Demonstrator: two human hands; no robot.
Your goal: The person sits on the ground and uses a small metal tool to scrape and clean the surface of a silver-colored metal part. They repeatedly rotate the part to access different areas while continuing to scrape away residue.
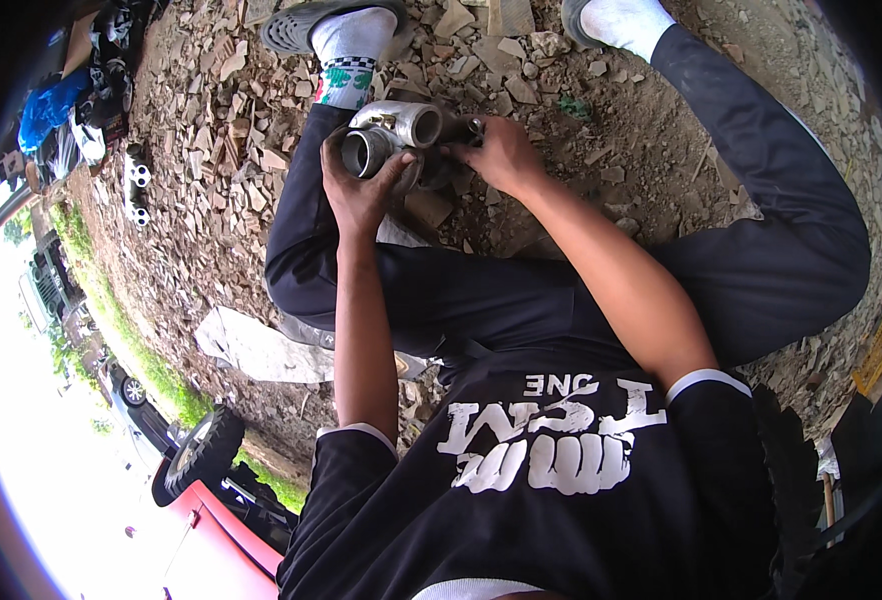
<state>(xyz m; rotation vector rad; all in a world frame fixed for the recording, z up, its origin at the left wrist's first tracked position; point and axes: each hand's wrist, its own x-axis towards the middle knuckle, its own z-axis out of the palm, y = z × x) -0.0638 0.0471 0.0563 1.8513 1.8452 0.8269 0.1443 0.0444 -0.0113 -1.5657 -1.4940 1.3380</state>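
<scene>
A turbocharger-like metal part (398, 121), silver with two round pipe openings and a darker side, is held up above the stony ground between my legs. My left hand (359, 192) grips it from the near left, thumb and fingers around the left opening. At its dark right side, my right hand (504, 157) has its fingers curled close together. A small shiny bit shows by those fingertips, but I cannot make out what they hold. Shadow hides the underside of the metal part.
Broken tile and stones (231, 130) cover the ground. A pale sheet (261, 345) lies left of my folded leg (411, 290). Farther left are a metal part with round holes (138, 185), a blue plastic bag (53, 110), a tyre (206, 455) and a red vehicle panel (216, 550).
</scene>
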